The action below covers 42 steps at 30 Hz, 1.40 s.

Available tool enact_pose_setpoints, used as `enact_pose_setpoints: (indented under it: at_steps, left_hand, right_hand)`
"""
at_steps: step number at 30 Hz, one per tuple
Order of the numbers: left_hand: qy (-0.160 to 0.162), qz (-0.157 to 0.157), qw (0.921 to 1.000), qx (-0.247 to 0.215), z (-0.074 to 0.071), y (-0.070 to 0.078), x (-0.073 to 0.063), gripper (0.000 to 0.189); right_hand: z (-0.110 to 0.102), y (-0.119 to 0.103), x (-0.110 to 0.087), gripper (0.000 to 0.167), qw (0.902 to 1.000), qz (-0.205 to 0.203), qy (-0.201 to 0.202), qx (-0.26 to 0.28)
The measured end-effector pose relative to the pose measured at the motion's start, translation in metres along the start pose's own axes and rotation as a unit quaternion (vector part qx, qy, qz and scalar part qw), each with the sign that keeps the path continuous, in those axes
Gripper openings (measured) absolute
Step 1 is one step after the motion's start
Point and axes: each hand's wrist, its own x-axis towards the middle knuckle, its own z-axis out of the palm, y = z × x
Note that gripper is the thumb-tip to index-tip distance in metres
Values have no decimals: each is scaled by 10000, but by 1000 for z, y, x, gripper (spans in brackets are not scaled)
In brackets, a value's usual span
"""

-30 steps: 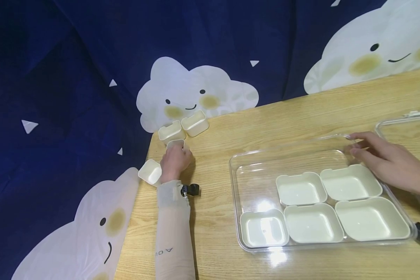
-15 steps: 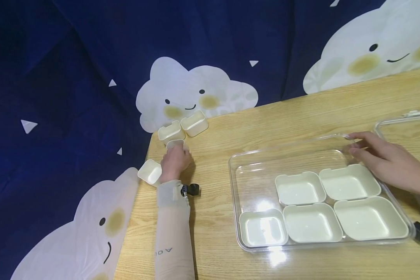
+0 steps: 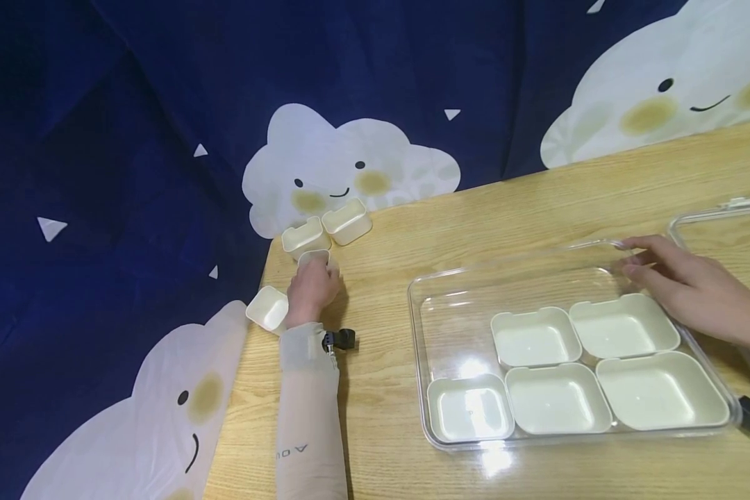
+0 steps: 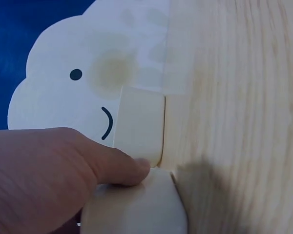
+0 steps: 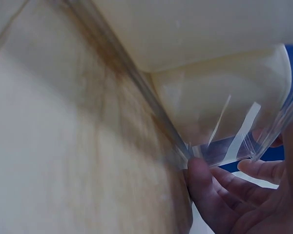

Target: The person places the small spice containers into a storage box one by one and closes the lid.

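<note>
At the table's left end, my left hand (image 3: 313,292) holds a small cream storage bin (image 3: 314,256) by its sides. In the left wrist view the thumb lies along that bin, while the other fingers are mostly hidden. Just beyond it are two cream bins, a left one (image 3: 306,236) and a right one (image 3: 348,221); a third bin (image 3: 267,307) sits left of the wrist. My right hand (image 3: 681,278) grips the far right corner of a clear plastic box (image 3: 417,333), thumb and fingers at its wall. Several cream bins (image 3: 559,399) stand inside the box.
A clear lid or second clear frame (image 3: 681,222) lies at the right, partly behind the right hand. The wooden table (image 3: 381,312) meets a dark blue curtain (image 3: 375,62) with cloud prints at its back and left edges.
</note>
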Motion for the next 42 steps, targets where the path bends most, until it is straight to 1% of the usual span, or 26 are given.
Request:
enact_pose_setpoints:
  at_steps: [7,15,23,27,30,35,42]
  left_hand:
    - [135,108,9998,12,-3,3,-1,20]
    - [54,30,9999,94,-8,10,-3,6]
    - [80,66,9999,110,-12,15,-6,13]
    - [170,162,9996,147,-13,16,-7,20]
    - [211,232,9993,208,-14,18,-8,23]
    - [185,288,9992,189,-17,23,-10,17]
    - [206,321,9991,182,-19,30,-11,19]
  right_hand:
    - [0,1,0,47,10000,-24,52,3]
    - [1,2,0,48,10000,-15,30,-3]
    - [1,3,0,46,9999,-90,86,-37]
    - [1,3,0,46,9999,-83,108,-36]
    - [1,2,0,46,9999,-67,95,-10]
    - [0,1,0,47,10000,-50,42,-1]
    - [0,1,0,47,10000,-34,35,34]
